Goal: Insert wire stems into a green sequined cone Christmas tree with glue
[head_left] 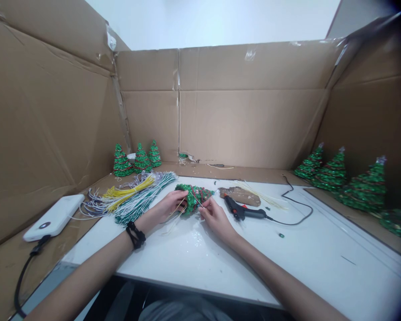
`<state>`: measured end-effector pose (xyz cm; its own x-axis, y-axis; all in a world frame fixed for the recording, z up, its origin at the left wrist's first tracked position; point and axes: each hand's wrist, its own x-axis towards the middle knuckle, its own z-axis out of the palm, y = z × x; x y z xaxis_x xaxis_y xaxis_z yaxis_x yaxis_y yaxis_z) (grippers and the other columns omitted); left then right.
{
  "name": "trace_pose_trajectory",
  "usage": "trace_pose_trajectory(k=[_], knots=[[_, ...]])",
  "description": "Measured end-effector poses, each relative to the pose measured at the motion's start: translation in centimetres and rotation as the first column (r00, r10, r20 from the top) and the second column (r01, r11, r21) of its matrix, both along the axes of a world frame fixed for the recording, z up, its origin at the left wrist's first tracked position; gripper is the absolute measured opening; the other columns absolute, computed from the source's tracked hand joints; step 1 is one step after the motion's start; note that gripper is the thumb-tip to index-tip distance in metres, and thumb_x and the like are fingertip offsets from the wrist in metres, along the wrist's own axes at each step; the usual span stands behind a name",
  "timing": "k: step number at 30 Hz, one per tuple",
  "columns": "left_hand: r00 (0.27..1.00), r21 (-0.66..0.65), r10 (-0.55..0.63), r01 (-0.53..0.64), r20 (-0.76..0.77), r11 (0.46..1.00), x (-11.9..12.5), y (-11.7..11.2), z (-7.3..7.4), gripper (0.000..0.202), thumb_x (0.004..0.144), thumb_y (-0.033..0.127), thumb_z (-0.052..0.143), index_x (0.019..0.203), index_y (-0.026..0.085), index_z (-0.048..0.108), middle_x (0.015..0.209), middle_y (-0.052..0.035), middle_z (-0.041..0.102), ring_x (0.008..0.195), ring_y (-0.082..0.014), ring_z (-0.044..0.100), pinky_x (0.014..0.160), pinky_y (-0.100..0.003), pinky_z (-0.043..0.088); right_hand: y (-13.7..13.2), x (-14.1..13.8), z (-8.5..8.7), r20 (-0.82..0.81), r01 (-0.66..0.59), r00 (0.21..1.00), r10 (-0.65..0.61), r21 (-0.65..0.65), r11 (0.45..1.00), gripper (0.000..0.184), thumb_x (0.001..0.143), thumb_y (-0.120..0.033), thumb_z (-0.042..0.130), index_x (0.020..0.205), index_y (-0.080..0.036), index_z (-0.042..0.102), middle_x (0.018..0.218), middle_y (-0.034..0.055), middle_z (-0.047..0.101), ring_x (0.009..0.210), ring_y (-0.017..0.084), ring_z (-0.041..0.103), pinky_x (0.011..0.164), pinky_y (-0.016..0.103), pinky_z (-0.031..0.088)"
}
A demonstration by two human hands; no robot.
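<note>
A small green beaded tree (194, 195) lies on its side on the white table (287, 258), held between both hands. My left hand (171, 204) grips its base end, fingers curled round it, with thin pale wire strands trailing under the palm. My right hand (213, 215) pinches a thin wire at the tree's near side. A black band sits on my left wrist.
Bundles of yellow, green and white wires (133, 198) lie to the left. A black glue gun (242, 211) with its cord and a brown pad (240, 195) lie to the right. A white power bank (55, 216) sits far left. Finished trees stand back left (136, 159) and right (334, 174). Cardboard walls surround the table.
</note>
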<state>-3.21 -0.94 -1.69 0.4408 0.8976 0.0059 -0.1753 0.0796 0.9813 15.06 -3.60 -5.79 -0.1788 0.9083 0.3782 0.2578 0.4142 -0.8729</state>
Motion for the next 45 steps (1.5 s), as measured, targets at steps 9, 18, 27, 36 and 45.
trace_pose_trajectory(k=[9,18,27,36,45], knots=[[1.000,0.003,-0.007,0.007,0.007,1.000,0.0,0.0,0.0,0.026,0.076,0.040,0.065,0.080,0.014,0.062,0.074,-0.0036,0.063,0.065,-0.0124,0.056,0.057,-0.022,0.040,0.0,0.0,0.3,0.085,0.042,0.995,-0.045,0.046,0.998,0.034,0.090,-0.042,0.032,0.073,-0.020,0.052,0.061,0.0002,0.050,0.062,0.017,0.049,0.058,0.028,0.038],[1.000,-0.006,-0.014,0.014,-0.005,1.000,0.0,0.0,-0.1,0.025,0.073,0.037,0.068,0.078,0.014,0.061,0.072,-0.0026,0.062,0.064,-0.0120,0.056,0.056,-0.022,0.040,0.2,0.1,0.0,0.019,0.072,0.997,-0.073,0.058,0.996,0.019,0.080,-0.036,0.051,0.076,-0.022,0.039,0.061,-0.0045,0.044,0.054,0.014,0.040,0.050,0.024,0.031],[1.000,-0.008,-0.022,0.022,0.003,1.000,-0.1,0.1,-0.4,0.024,0.072,0.037,0.069,0.078,0.015,0.060,0.074,-0.0024,0.061,0.065,-0.0117,0.057,0.056,-0.022,0.040,-0.2,-0.2,0.7,-0.082,0.040,0.996,-0.036,0.045,0.998,0.025,0.081,-0.044,0.052,0.078,-0.022,0.039,0.062,-0.0055,0.041,0.054,0.013,0.040,0.051,0.024,0.030],[0.999,-0.008,-0.004,0.003,-0.043,1.000,0.0,0.1,-0.3,0.026,0.073,0.038,0.067,0.080,0.015,0.059,0.073,-0.0017,0.060,0.066,-0.0120,0.056,0.058,-0.023,0.040,-0.9,0.0,1.7,-0.183,0.118,0.979,-0.092,0.134,0.984,0.024,0.093,-0.043,0.034,0.083,-0.023,0.042,0.072,-0.0012,0.043,0.066,0.016,0.043,0.063,0.026,0.037],[0.820,0.535,0.328,-0.032,-0.468,0.844,-0.6,0.0,0.5,0.038,0.079,0.048,0.055,0.059,0.017,0.059,0.055,-0.0006,0.054,0.053,-0.0125,0.046,0.053,-0.025,0.033,-1.0,0.1,1.9,-0.082,0.099,0.993,-0.087,0.159,0.982,0.018,0.089,-0.038,0.045,0.085,-0.021,0.049,0.077,0.0016,0.052,0.070,0.017,0.050,0.063,0.026,0.040]])
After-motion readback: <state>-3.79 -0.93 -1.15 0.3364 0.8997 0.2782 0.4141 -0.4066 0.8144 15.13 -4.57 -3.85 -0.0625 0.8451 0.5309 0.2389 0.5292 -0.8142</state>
